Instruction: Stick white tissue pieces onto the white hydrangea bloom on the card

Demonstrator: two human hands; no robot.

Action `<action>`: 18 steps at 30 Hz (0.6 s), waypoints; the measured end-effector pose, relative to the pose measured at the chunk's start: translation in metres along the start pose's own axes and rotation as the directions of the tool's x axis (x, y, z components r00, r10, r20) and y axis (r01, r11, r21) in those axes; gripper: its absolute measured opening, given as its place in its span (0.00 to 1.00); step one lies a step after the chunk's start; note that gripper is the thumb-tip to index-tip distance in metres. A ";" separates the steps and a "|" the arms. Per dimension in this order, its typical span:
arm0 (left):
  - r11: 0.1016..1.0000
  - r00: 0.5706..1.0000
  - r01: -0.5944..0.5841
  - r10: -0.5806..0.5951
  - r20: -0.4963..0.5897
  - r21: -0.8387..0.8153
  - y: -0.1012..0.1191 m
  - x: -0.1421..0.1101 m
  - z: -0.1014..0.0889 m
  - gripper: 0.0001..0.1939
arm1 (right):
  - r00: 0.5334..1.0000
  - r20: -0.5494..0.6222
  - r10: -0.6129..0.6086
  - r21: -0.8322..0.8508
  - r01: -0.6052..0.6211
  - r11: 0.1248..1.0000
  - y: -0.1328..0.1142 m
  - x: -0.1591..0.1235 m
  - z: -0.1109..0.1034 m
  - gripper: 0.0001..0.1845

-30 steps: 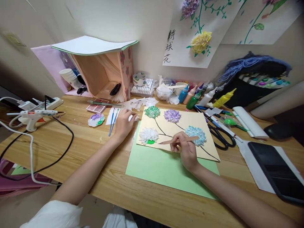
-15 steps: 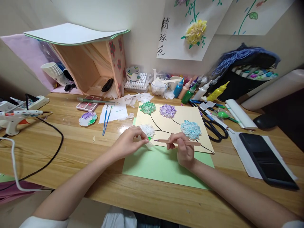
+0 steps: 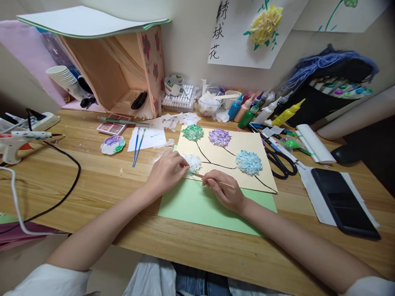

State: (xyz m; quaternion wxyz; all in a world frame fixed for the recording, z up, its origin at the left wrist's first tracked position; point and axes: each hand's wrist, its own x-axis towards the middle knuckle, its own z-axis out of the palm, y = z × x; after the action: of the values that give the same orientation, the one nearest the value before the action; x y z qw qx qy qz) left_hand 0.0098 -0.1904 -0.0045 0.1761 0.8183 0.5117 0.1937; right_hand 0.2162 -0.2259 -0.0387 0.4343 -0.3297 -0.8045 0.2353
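Note:
My left hand (image 3: 166, 172) is pinched at the lower left flower, with a small piece of thin white paper between thumb and finger, mostly hidden now. My right hand (image 3: 224, 190) grips a pointed wooden stick (image 3: 227, 186), its tip directed at that same spot. The white flower (image 3: 191, 161), with some green under it, is partly covered by my left fingers. It sits on a cream card (image 3: 216, 158) that also bears a green flower (image 3: 193, 132), a purple flower (image 3: 219, 137) and a blue flower (image 3: 248, 162), joined by black drawn stems. Beneath lies a green sheet (image 3: 212, 211).
Torn paper pieces (image 3: 175, 120) and paint bottles (image 3: 253, 114) line the back. Scissors (image 3: 280, 164) and a phone (image 3: 345, 203) lie at the right. Brushes (image 3: 138, 148), a paint palette (image 3: 112, 144) and a glue gun (image 3: 18, 144) with its cable are at the left.
My left hand has come from the torn paper to the white flower, bringing a small piece of paper. My right hand has moved left, taking the wooden stick's tip to the left fingers.

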 end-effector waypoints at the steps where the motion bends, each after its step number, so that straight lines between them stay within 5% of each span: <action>1: 1.000 1.000 0.000 0.000 0.000 0.004 0.000 0.000 0.000 0.05 | 1.000 0.001 -0.001 -0.006 0.001 1.000 0.001 0.000 0.001 0.09; 12: 1.000 1.000 -0.001 0.001 0.004 -0.009 0.001 0.000 0.003 0.05 | 0.999 0.041 -0.028 -0.061 0.030 0.998 0.001 0.003 0.003 0.08; 18: 0.995 0.974 0.099 -0.096 -0.206 0.004 -0.013 0.006 -0.001 0.08 | 0.998 0.055 -0.005 -0.053 0.008 0.999 0.003 0.006 0.004 0.10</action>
State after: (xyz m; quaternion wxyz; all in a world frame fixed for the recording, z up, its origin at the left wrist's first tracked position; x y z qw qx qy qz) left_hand 0.0013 -0.1789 -0.0090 0.1257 0.7690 0.5680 0.2649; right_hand 0.2112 -0.2198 -0.0388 0.4036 -0.3321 -0.8233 0.2214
